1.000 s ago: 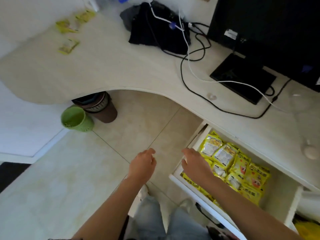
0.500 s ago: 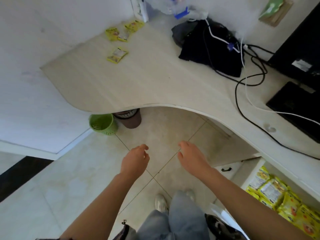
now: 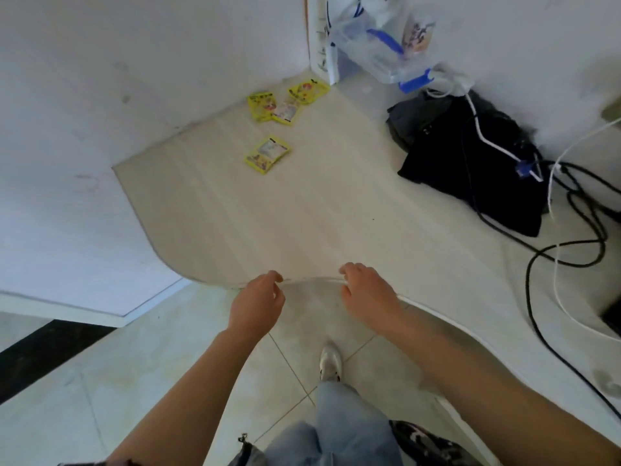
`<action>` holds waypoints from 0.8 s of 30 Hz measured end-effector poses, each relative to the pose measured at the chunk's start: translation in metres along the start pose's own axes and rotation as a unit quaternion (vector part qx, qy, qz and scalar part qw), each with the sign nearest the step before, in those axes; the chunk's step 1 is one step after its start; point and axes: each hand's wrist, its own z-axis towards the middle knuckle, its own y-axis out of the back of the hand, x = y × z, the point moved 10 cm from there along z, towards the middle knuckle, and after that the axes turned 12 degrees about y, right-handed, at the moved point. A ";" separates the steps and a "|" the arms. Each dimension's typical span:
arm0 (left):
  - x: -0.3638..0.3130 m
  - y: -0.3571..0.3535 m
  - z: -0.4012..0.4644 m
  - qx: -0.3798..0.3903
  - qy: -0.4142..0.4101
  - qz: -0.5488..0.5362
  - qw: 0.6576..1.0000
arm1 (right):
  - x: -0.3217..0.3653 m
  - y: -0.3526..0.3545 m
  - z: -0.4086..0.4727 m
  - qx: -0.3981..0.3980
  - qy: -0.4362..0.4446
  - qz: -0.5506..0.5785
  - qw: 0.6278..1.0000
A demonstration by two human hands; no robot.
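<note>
Forearms run up from the bottom of the view, and we see both hands side by side, a little apart, at the curved near edge of the table (image 3: 235, 213). Our left hand (image 3: 257, 304) hangs palm down with its fingers loosely curled and the thumb near the forefinger, holding nothing. Its fingertips sit right at the edge, though we cannot tell whether they touch it. Our right hand (image 3: 368, 294) lies just over the edge, fingers bent downward in the same loose way, also empty. At the far corner of the table a clear plastic bag (image 3: 379, 45) leans on the wall, with blue-trimmed items inside that we cannot make out. To its right slumps a black bag (image 3: 470, 169), its contents hidden, with a white cable (image 3: 484, 139) over it and black cables (image 3: 571, 250) looping beside it. The single yellow packet (image 3: 267, 153) lies flat well ahead of our hands, its long axis running diagonally from near-left to far-right. Beyond it, near the wall, three more yellow packets (image 3: 285, 102) lie close together and partly overlap. Below the table edge we see the tiled floor (image 3: 100, 381) and one light shoe (image 3: 331, 361).
</note>
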 end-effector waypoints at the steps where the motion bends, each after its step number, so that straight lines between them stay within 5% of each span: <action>1: -0.003 0.003 0.011 0.000 0.004 -0.003 1.000 | -0.001 0.006 0.014 0.004 0.007 -0.001 1.000; 24: -0.050 0.088 0.277 0.015 0.010 0.049 0.999 | -0.004 0.078 0.303 0.073 0.043 -0.074 0.994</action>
